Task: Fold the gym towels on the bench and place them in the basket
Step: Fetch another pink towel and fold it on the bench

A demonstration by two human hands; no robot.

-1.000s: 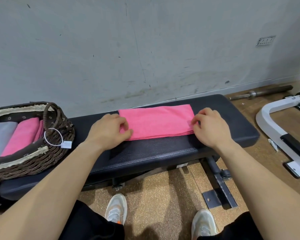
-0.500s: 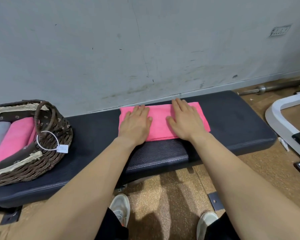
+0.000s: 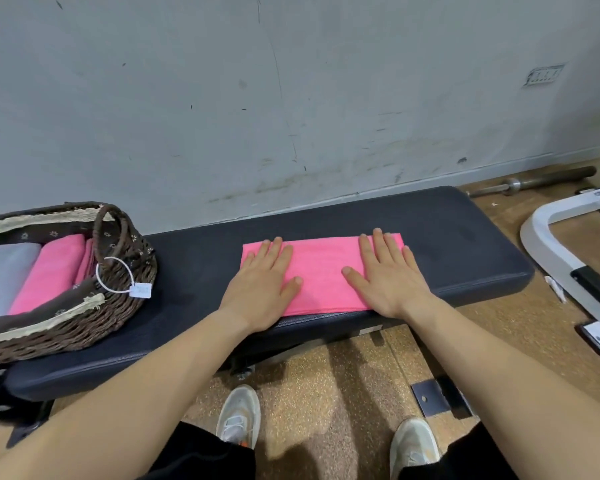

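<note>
A folded pink towel lies flat on the dark padded bench, near its front edge. My left hand rests palm down on the towel's left end, fingers spread. Pressed flat on the towel's right end is my right hand. Neither hand grips anything. At the bench's left end stands a brown wicker basket, holding a folded grey towel and a folded pink towel.
A grey wall runs right behind the bench. A white machine frame stands on the floor to the right, and a steel barbell lies along the wall. My two shoes are below the bench's front edge.
Both hands left the towel's ends, came onto its middle palms down, then slid apart toward its ends. The towel stays flat on the bench.
</note>
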